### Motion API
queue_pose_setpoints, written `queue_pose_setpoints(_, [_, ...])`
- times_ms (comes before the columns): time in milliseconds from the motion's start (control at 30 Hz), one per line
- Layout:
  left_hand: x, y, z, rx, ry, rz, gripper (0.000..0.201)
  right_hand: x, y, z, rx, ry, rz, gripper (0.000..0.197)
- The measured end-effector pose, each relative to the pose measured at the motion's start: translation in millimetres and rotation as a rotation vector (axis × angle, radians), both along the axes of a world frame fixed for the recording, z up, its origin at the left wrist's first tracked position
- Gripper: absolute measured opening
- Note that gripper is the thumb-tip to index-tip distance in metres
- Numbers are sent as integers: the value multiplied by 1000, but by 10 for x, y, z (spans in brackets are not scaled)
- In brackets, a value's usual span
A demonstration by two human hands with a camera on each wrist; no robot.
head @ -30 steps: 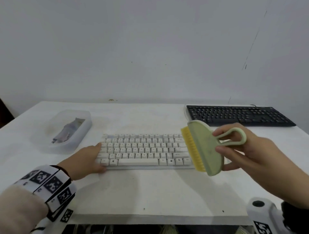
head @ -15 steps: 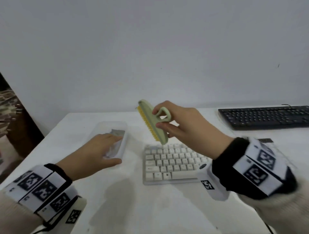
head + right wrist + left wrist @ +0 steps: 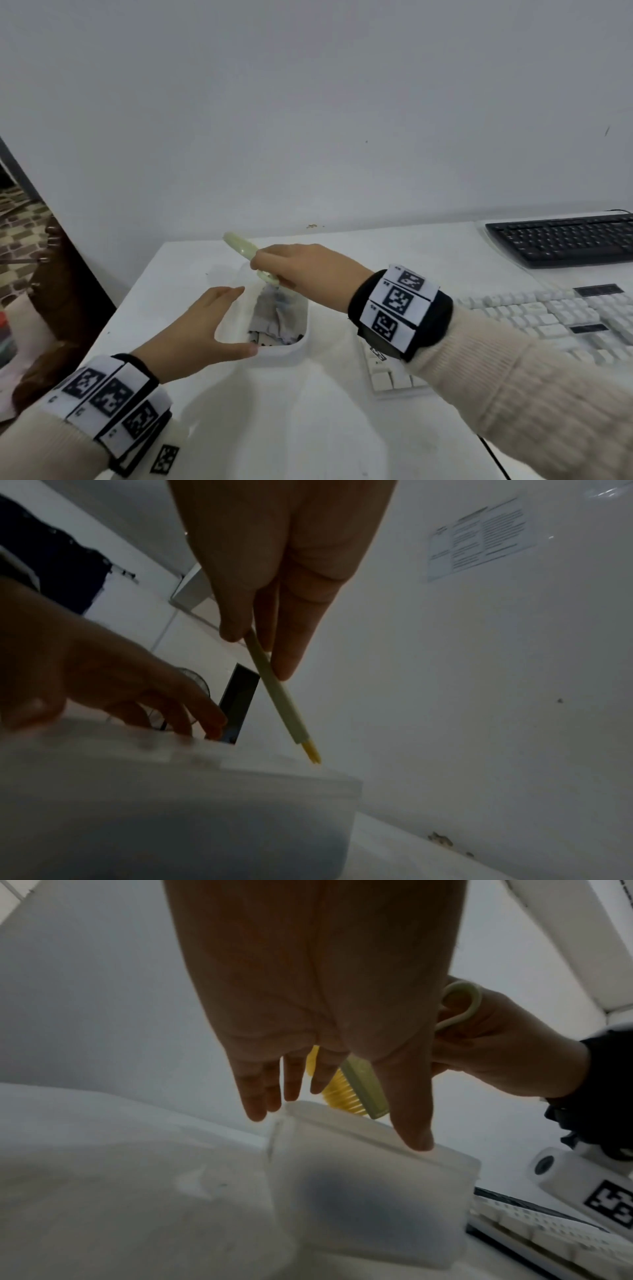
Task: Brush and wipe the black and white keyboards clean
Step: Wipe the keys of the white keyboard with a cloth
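My right hand (image 3: 301,270) pinches the loop handle of a pale green brush (image 3: 239,245) with yellow bristles (image 3: 339,1093). It holds the brush tilted just above the far end of a clear plastic box (image 3: 294,353). A crumpled grey cloth (image 3: 277,315) lies inside the box. My left hand (image 3: 205,329) is spread over the box's near left corner, with straight fingers along the left side and the thumb tip touching the near rim (image 3: 421,1146). The white keyboard (image 3: 548,318) lies to the right, partly under my right forearm. The black keyboard (image 3: 565,243) sits at the far right.
The white table (image 3: 342,428) ends at a left edge close beside the box, with a dark floor and furniture beyond it. A white wall stands right behind the table. A black cable (image 3: 493,455) runs off near the front right.
My right hand carried the brush left from beside the white keyboard to above the box. My left hand left the white keyboard and came to the box. The view swung left.
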State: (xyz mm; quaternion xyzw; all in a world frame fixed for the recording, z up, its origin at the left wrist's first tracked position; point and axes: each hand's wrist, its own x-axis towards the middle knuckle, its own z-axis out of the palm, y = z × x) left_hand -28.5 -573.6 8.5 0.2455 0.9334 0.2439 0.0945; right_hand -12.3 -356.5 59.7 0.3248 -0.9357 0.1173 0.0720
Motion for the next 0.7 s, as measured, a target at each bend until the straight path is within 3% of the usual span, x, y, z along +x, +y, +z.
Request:
queue_pose_setpoints(200, [-18,-100,-71,123,-51,10,139,-283,-181,-170,246,127,114,31])
queue_pose_setpoints(467, [-91,-280,-115,190,-180,150,160,-362,-298,-289,305,40,147,34])
queue_pose_setpoints(700, [-68,-276,-135,289,-232,114,158,-284,-305,-347,350,-126,136,35])
